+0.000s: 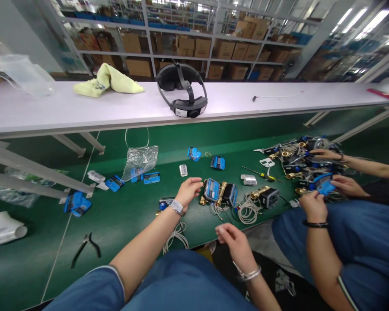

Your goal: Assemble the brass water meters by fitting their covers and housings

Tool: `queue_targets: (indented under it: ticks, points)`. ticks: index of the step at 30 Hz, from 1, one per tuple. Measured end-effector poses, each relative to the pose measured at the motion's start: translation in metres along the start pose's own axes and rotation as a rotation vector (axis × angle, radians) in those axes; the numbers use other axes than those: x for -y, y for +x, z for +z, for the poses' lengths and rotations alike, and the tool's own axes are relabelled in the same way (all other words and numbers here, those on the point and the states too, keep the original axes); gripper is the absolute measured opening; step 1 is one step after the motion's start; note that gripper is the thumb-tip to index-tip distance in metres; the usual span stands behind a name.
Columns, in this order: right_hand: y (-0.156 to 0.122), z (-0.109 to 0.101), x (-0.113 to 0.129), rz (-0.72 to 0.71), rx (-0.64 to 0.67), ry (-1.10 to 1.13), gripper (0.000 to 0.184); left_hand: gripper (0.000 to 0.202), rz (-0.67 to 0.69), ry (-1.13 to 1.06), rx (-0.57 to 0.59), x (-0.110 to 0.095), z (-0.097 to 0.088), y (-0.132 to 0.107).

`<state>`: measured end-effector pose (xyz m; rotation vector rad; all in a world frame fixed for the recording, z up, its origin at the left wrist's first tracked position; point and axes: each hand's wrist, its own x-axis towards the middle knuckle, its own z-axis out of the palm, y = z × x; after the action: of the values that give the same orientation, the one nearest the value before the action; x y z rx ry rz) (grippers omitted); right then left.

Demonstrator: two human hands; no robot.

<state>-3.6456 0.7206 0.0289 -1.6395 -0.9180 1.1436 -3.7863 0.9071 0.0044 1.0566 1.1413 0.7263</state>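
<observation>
My left hand (189, 192) is beside a water meter (212, 190) with a blue face and brass fittings. Its fingers are lightly curled with a gap at the thumb, and nothing shows between them. Below the meters, over the table's front edge, my right hand (236, 244) has thumb and fingers drawn together; anything inside is too small to make out. A second meter (230, 194) stands against the first, and a dark meter (268, 197) lies to the right by a coiled cable (249, 211). Another meter (166, 203) is partly hidden behind my left wrist.
Blue cards (151, 178) and label rolls (183, 170) are scattered leftward, with pliers (86, 248) in front. A screwdriver (262, 174) lies right, before a heap of meters (301, 157). A co-worker's hands (314, 207) hold a blue card. A headset (184, 93) sits on the shelf.
</observation>
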Motion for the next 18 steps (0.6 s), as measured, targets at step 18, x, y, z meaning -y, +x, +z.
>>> queue_targets:
  ticks: [18]
  points:
    - [0.018, 0.071, 0.04, -0.009, 0.03, 0.174, 0.032, 0.029, 0.38, 0.276, -0.202, -0.019, 0.029, -0.018]
